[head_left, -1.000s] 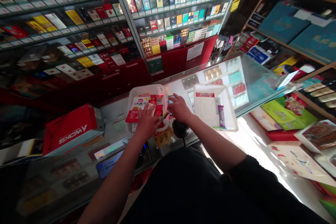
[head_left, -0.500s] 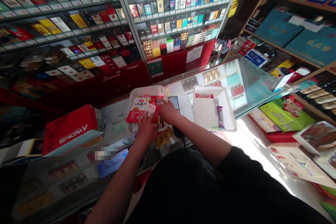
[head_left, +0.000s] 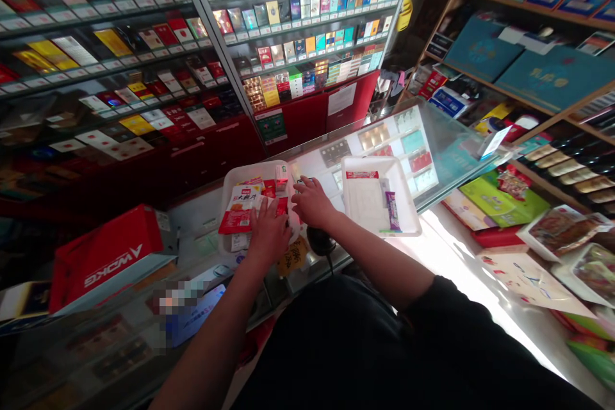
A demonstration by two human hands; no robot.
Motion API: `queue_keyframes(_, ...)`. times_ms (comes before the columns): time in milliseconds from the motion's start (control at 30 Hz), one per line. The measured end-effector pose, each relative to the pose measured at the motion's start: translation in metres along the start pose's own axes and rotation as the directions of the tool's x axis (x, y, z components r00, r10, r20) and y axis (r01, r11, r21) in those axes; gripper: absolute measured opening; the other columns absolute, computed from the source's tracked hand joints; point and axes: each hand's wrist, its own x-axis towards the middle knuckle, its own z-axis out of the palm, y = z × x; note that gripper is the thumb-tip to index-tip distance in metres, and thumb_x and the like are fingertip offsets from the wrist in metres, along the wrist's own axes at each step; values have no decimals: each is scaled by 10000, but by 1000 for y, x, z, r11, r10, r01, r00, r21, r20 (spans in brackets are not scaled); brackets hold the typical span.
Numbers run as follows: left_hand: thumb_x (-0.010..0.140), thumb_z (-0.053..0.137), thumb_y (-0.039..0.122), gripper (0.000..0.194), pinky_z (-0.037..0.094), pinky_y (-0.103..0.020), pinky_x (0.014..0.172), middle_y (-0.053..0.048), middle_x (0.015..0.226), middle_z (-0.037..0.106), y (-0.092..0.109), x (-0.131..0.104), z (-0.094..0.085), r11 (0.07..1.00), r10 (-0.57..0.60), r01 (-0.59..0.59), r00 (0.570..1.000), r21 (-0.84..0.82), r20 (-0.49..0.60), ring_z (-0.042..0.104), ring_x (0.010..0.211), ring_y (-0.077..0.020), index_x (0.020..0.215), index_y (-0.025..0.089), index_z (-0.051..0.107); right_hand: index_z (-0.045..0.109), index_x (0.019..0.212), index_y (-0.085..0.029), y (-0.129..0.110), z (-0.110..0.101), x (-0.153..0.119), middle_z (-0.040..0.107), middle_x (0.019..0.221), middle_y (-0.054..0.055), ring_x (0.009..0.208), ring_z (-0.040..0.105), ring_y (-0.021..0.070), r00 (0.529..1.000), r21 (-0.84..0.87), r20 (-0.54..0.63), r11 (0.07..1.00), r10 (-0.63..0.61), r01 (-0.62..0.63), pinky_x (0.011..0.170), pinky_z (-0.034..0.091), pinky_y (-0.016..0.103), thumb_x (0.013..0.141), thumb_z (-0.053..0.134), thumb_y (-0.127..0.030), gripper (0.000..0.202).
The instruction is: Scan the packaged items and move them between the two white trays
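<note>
Left hand: the left hand (head_left: 270, 230) lies over the snack packets (head_left: 241, 206) in the near-left part of the bench, its grip open with fingers spread; the palm hides what is underneath, so I cannot tell if anything is pinched.
Right hand: the right hand (head_left: 313, 204) is at the right rim of the left tub (head_left: 225, 187), fingers bent; I cannot tell how far its grip is closed or whether it holds anything.
Phone: mostly covered by the right hand, only the far edge of the phone (head_left: 303, 179) shows.
Packets: glossy, flat, red and white, overlapping inside the left tub; small print unreadable.
Right tub: the right tub (head_left: 416, 225) is white, rounded-cornered plastic, with a purple wrapper (head_left: 393, 210) and a slim red packet (head_left: 362, 175).
Black device: rounded, corded, the black device (head_left: 321, 241) is partly under the right wrist.
Bench: the bench (head_left: 331, 170) is glass-topped and reflective.
Screen: the lit screen (head_left: 199, 314) at near left is partly pixelated.
</note>
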Motion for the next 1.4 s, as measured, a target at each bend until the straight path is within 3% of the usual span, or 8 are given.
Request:
queue_keyframes(167, 933, 641, 317, 302, 183, -716, 1303, -150, 1707, 404, 32, 31, -4, 997, 78, -78, 997, -13, -10, 226, 1635, -439, 1182, 212, 775, 811, 1105, -194, 42, -17, -21, 625, 1500, 148, 1554, 356, 388, 993, 7, -52, 995, 104, -104, 1272, 226, 628, 953, 682, -254, 208)
queue_keyframes(400, 938, 648, 305, 323, 183, -709, 1312, -150, 1689, 435, 95, 73, 1, 990, 137, -138, 990, -30, -22, 248, 1628, -437, 1226, 201, 752, 810, 1118, -177, 109, -32, -58, 631, 1495, 161, 1556, 354, 405, 976, -20, -62, 978, 207, -209, 1268, 230, 632, 962, 671, -264, 227)
queue_keyframes(600, 924, 656, 265, 459, 178, -701, 1315, -163, 1672, 461, 149, 110, 15, 979, 203, -202, 978, -18, 49, 246, 1628, -434, 1374, 179, 666, 789, 1186, -165, 171, -34, -84, 613, 1531, 164, 1540, 374, 396, 935, -43, -19, 934, 354, -354, 1258, 243, 600, 963, 676, -276, 273)
queue_keyframes(767, 932, 590, 248, 559, 102, -698, 1326, -169, 1638, 503, 183, 151, 40, 965, 259, -261, 960, 8, 103, 212, 1637, -429, 1483, 155, 585, 748, 1261, -125, 217, -34, -94, 672, 1423, 203, 1453, 461, 367, 894, -91, 23, 892, 447, -444, 1197, 327, 504, 978, 665, -282, 334)
queue_keyframes(933, 940, 472, 158, 598, 55, -674, 1331, -197, 1582, 562, 201, 189, 75, 954, 268, -287, 946, 84, 185, 227, 1639, -403, 1531, 106, 546, 671, 1381, -113, 251, -25, -93, 667, 1432, 209, 1471, 439, 374, 862, -143, 84, 862, 501, -487, 1189, 319, 495, 981, 657, -297, 441)
queue_keyframes(1100, 961, 355, 101, 583, 53, -625, 1346, -255, 1558, 571, 214, 220, 105, 969, 188, -223, 947, 111, 261, 280, 1629, -372, 1495, 8, 570, 685, 1337, -100, 273, -12, -82, 689, 1361, 229, 1398, 488, 365, 867, -163, 119, 871, 484, -464, 1103, 386, 460, 967, 604, -198, 391)
queue_keyframes(1267, 968, 353, 97, 570, 64, -601, 1350, -320, 1506, 589, 221, 244, 126, 980, 133, -163, 962, 110, 240, 319, 1608, -390, 1464, -83, 569, 687, 1308, -67, 283, -8, -67, 689, 1305, 266, 1263, 558, 356, 863, -181, 148, 871, 483, -456, 1049, 409, 474, 931, 538, -91, 406)
queue_keyframes(1400, 985, 359, 105, 553, 138, -602, 1328, -299, 1467, 630, 220, 252, 138, 973, 108, -148, 970, 175, 218, 434, 1536, -385, 1464, -55, 584, 689, 1311, -71, 290, -4, -59, 694, 1288, 256, 1242, 562, 361, 856, -210, 174, 868, 486, -450, 1050, 406, 476, 925, 550, -86, 411)
